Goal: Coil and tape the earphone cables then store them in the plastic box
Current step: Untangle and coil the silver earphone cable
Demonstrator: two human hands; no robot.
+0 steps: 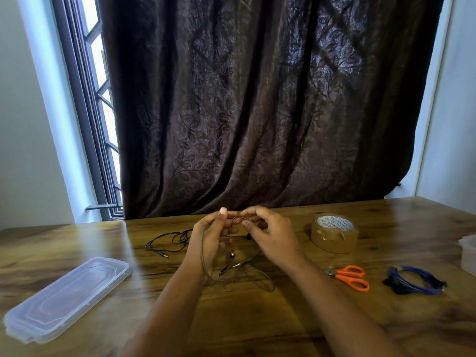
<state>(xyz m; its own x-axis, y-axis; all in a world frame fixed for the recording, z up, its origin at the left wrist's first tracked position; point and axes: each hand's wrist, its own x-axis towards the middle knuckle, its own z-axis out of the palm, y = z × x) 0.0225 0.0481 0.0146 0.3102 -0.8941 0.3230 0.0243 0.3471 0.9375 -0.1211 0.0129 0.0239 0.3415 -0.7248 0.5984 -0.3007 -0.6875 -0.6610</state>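
A thin grey earphone cable (258, 280) runs in a loop around my left hand (215, 237) and up to my right hand (268, 234); both hands pinch it above the wooden table (257, 325). Its loose end and an earbud trail on the table below the hands. A black earphone cable (164, 240) with a jack plug lies to the left of my hands. A blue coiled earphone cable (417, 280) lies at the right. A roll of brown tape (334, 234) stands right of my hands. A clear plastic box lid (68, 295) lies at the left.
Orange-handled scissors (350, 276) lie between the tape and the blue cable. The corner of a clear plastic box (469, 251) shows at the right edge. A dark curtain (257, 104) hangs behind the table, with a window (100, 112) at its left.
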